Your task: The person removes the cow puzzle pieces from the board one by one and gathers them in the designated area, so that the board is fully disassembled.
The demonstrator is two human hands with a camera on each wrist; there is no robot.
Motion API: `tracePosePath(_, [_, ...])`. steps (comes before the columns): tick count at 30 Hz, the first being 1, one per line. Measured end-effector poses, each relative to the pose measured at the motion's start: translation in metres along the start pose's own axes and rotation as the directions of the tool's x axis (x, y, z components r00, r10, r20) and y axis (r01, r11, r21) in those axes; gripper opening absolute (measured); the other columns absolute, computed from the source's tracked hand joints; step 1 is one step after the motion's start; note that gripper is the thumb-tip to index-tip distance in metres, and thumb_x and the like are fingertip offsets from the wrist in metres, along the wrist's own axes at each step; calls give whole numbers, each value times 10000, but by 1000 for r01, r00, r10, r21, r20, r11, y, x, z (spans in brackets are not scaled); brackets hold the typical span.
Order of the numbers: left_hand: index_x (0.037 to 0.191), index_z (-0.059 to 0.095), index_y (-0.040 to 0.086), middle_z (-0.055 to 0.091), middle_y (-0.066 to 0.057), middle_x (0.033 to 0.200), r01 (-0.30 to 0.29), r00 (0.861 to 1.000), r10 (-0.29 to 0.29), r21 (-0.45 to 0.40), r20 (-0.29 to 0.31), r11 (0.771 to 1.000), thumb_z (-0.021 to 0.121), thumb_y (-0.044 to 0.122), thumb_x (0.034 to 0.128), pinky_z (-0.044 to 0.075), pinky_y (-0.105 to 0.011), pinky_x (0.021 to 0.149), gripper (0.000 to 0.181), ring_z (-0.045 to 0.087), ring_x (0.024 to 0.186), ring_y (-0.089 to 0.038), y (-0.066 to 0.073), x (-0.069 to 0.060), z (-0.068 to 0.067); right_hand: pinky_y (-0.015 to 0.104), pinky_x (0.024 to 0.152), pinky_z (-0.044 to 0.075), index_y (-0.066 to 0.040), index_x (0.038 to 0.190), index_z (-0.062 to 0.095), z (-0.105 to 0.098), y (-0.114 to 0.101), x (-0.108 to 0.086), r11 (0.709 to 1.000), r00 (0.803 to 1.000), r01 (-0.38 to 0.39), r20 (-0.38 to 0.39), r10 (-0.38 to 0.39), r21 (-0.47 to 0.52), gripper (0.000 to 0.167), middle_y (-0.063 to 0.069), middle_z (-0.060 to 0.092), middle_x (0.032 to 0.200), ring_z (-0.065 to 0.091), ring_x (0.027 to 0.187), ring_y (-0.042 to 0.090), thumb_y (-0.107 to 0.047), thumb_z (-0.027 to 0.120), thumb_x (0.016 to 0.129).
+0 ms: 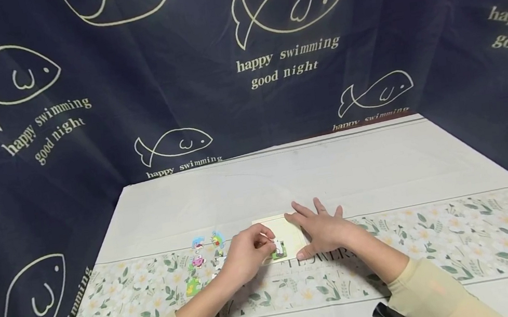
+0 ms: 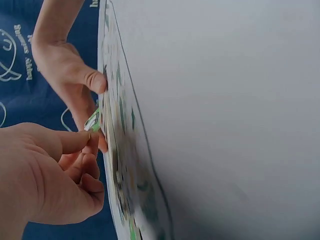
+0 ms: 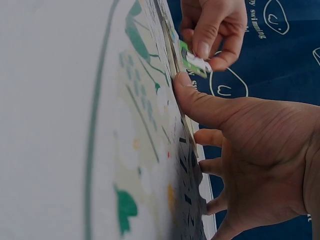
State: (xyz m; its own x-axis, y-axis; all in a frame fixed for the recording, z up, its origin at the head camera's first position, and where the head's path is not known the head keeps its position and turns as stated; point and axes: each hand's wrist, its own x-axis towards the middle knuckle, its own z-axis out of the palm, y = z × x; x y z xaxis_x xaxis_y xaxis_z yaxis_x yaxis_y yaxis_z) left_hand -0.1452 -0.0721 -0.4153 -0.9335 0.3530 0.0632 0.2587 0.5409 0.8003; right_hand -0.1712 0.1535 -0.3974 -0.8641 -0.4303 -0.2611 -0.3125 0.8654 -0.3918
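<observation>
My left hand [image 1: 245,254] pinches a green, white and black jigsaw puzzle piece [image 1: 278,250] between thumb and fingers, over the lower part of a thin cream board [image 1: 292,235]. In the right wrist view the piece [image 3: 194,62] is tilted, one edge close to the board. My right hand [image 1: 325,229] rests at the board's right side, its thumb on the lower right edge and its fingers spread. The left wrist view shows the same pinch from the side, with the piece [image 2: 93,120] partly behind the fingertips.
Several loose puzzle pieces lie left of the board, among them a pink one [image 1: 197,261] and a green one [image 1: 193,285]. Some are partly hidden by the left forearm. A floral strip [image 1: 456,240] crosses the white tablecloth [image 1: 354,168]. Dark blue curtains [image 1: 228,98] stand behind.
</observation>
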Motion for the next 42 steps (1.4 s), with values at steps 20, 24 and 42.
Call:
tracePosePath(20, [1008,662,116,664,27,819,110,993,-109,19,-48,994,707,59,943,415,-260,543,97,514,640,-144,-24,-38,-45,866,966,7,-177,1582,354,0,3,-1,1000,1000,14,-5,-14,25,986,109,128,1682,5,1467,563,-472,836,774])
tracePosePath(24, [995,662,110,664,27,822,127,991,-127,11,-37,992,716,56,935,433,-263,554,97,546,677,-160,-26,-43,-49,867,961,0,-178,1582,354,1,4,-1,1000,1000,8,0,-8,24,985,109,125,1682,-1,1466,566,-475,835,776])
tracePosePath(42, [946,684,152,634,104,799,54,998,-56,168,3,984,749,87,915,457,-254,583,96,529,667,-87,-29,-50,-51,872,954,14,-178,1578,361,2,2,0,1000,1000,16,-6,-16,10,983,113,132,1680,11,1459,578,-482,832,770])
